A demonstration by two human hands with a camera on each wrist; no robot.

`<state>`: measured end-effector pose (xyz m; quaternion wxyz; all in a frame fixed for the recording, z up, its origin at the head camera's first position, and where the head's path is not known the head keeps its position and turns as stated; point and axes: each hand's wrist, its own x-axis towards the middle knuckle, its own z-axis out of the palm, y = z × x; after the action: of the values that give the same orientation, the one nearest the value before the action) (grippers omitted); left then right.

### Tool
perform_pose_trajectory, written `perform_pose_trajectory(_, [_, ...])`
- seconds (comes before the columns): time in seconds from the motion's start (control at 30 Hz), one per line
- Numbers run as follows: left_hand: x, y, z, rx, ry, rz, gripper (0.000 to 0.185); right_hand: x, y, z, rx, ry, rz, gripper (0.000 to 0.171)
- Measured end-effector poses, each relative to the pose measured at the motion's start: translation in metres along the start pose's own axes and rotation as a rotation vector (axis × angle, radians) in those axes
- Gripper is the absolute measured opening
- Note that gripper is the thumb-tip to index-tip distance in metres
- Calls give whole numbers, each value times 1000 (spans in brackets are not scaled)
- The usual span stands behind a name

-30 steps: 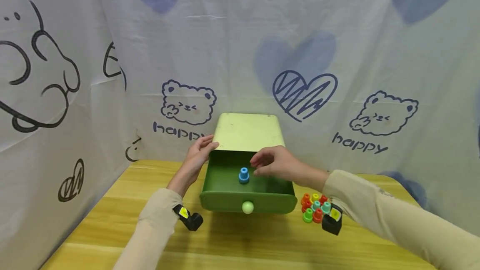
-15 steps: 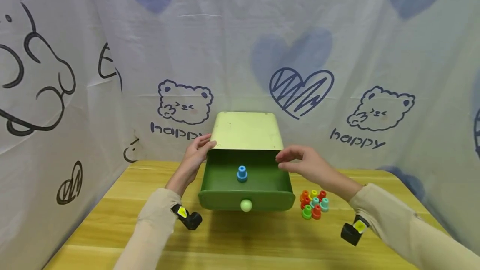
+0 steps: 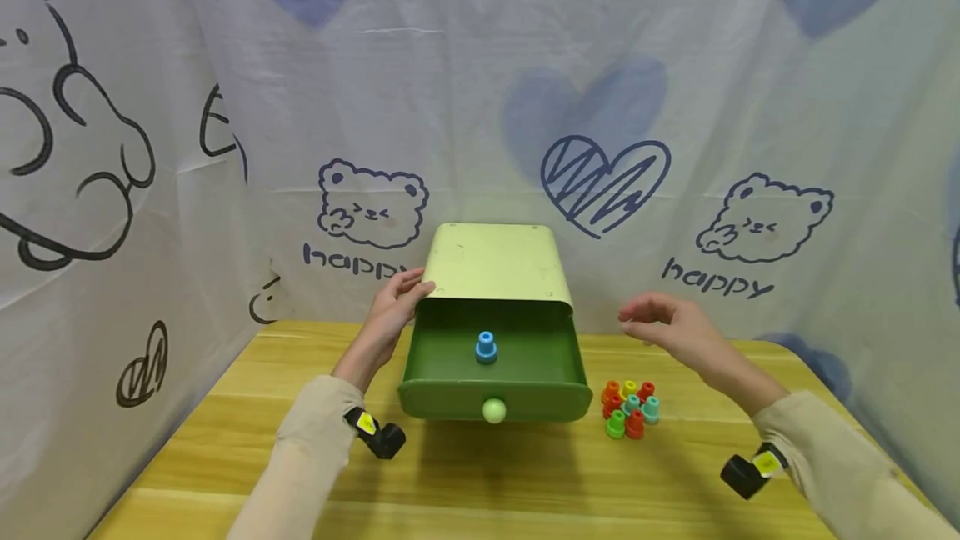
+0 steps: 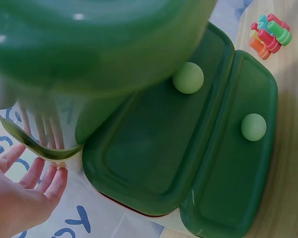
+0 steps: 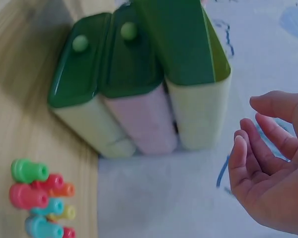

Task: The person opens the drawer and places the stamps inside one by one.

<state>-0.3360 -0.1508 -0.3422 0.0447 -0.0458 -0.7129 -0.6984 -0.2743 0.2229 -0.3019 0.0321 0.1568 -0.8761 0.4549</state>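
Note:
A drawer cabinet with a pale yellow-green top (image 3: 497, 261) stands on the table against the backdrop. Its top green drawer (image 3: 495, 401) is pulled out, and one blue peg (image 3: 486, 347) stands upright inside. My left hand (image 3: 392, 307) rests its fingers and thumb on the cabinet's upper left side; in the left wrist view the fingertips touch the casing's edge. To the right of the cabinet, my right hand (image 3: 675, 332) hangs in the air with loosely bent fingers, holding nothing. Several coloured pegs (image 3: 632, 411) stand grouped on the table below it.
Two lower green drawers are pushed in, the middle drawer (image 4: 149, 148) and the bottom drawer (image 4: 238, 148), each with a round knob. The wooden table (image 3: 300, 440) extends to both sides. A printed white cloth (image 3: 480, 107) hangs close behind the cabinet.
My right hand has moved from above the open drawer out to the right, beyond the cabinet. The left hand, the drawer and the blue peg have stayed in place.

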Motion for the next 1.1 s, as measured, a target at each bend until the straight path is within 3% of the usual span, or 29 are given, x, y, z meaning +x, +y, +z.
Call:
perform_pose_trajectory(0.6, [-1,-2,0,0,-1,9,57,-12,67,-9,-24,121,117,33])
perform_pose_trajectory(1.1, [0,0,0,-2,1,-4,58,-31,121,33,111,168,243,40])
